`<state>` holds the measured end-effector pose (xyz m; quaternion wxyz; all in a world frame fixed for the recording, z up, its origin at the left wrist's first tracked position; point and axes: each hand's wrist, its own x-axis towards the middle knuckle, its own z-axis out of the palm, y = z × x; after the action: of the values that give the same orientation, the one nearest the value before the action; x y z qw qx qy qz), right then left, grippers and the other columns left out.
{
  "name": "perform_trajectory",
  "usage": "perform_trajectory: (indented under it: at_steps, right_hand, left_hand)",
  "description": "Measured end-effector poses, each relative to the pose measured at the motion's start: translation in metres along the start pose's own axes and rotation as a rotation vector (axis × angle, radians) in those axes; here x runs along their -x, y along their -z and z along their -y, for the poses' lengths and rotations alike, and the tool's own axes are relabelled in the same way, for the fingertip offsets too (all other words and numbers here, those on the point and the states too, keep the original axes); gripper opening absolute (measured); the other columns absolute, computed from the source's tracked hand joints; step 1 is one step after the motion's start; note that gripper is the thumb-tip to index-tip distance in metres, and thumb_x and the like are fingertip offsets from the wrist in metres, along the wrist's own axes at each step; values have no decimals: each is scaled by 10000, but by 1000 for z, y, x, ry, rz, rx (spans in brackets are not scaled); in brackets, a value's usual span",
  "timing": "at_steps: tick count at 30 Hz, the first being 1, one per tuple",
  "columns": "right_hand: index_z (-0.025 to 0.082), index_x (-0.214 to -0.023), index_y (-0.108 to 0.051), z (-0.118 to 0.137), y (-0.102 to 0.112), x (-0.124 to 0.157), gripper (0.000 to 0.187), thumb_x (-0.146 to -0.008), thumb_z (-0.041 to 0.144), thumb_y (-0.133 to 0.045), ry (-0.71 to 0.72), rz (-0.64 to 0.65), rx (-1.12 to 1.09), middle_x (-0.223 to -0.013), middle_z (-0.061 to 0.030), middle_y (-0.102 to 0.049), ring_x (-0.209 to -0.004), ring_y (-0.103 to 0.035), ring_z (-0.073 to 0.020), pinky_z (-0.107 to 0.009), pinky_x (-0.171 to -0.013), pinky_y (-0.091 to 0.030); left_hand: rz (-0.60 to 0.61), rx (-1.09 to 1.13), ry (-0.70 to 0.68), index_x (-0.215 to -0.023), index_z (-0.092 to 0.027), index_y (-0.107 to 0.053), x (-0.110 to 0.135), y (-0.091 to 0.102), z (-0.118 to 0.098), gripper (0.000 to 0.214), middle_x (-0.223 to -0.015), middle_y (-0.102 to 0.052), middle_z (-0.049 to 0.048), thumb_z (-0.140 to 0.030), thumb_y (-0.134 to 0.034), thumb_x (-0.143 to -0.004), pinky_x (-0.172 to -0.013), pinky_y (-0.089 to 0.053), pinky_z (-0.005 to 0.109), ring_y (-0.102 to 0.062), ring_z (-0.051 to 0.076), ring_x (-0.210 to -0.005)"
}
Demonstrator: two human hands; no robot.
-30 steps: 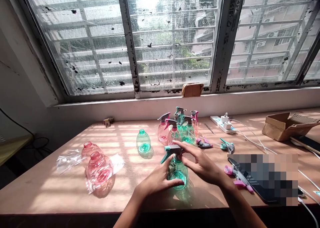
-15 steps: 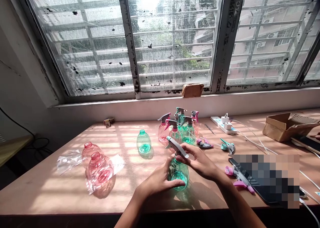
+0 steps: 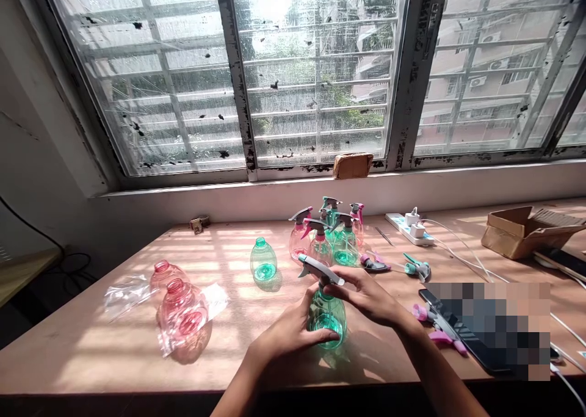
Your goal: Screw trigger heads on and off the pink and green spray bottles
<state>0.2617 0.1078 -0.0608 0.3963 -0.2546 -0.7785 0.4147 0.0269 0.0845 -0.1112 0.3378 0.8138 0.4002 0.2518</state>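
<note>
My left hand (image 3: 286, 331) is wrapped around the body of a green see-through spray bottle (image 3: 332, 310), which stands upright near the table's front edge. A grey trigger spray head (image 3: 318, 268) with a pale green nozzle sits on its neck, the nozzle pointing left. The fingers of my right hand (image 3: 368, 298) are closed at the base of this head; the collar is partly hidden by them. Just behind stand several pink and green spray bottles (image 3: 344, 246) with heads fitted. A green bottle without a head (image 3: 264, 264) is to their left.
Two pink headless bottles (image 3: 183, 310) lie among clear plastic wrap (image 3: 126, 295) at left. Loose spray heads (image 3: 417, 269) lie at right, near a dark tablet (image 3: 458, 331). Farther back are a power strip (image 3: 407, 229) with white cables and an open cardboard box (image 3: 513, 237).
The spray head has turned slightly on the bottle, its nozzle shifting left and down. My right hand has shifted slightly with it; my left hand stays around the bottle.
</note>
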Motion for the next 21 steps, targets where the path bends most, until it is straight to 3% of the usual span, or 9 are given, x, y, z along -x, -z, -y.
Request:
perform_trajectory:
  at_steps: [5, 13, 17, 21]
  right_hand:
    - [221, -1056, -714, -5, -3, -2, 319, -922, 495, -807, -18, -21, -72, -1034, -31, -757, -996, -713, -245, -347, -916, -553]
    - [232, -1208, -754, -11, -5, -4, 414, -997, 579, -676, 58, 53, 20, -1255, -94, -733, -1184, -663, -295, -420, -1068, -495]
    - [230, -1237, -768, -12, 1, -3, 425, -1011, 573, -659, 40, 120, -27, -1249, -93, -742, -1138, -680, -280, -396, -1013, -535]
    - [239, -1315, -745, -15, 6, -1, 456, -987, 553, -709, -20, 174, -130, -1330, -87, -729, -1230, -658, -282, -412, -1093, -515]
  left_hand:
    - [-3, 16, -19, -1650, -293, -310, 0, 0, 0, 951, -1609, -544, 131, -525, -825, -885, -1200, -430, 497, -558, 391, -1426]
    - [-21, 33, -44, -1575, -283, -431, 0, -2, 0, 824, -1548, -600, 115, -503, -830, -889, -1187, -446, 470, -590, 363, -1391]
    - [-21, 28, -53, -1605, -285, -396, -2, -2, -1, 891, -1627, -516, 128, -500, -850, -869, -1253, -369, 478, -475, 374, -1507]
    - [-15, 26, -28, -1646, -281, -349, -1, -1, -2, 955, -1611, -541, 141, -525, -843, -867, -1234, -396, 508, -528, 394, -1462]
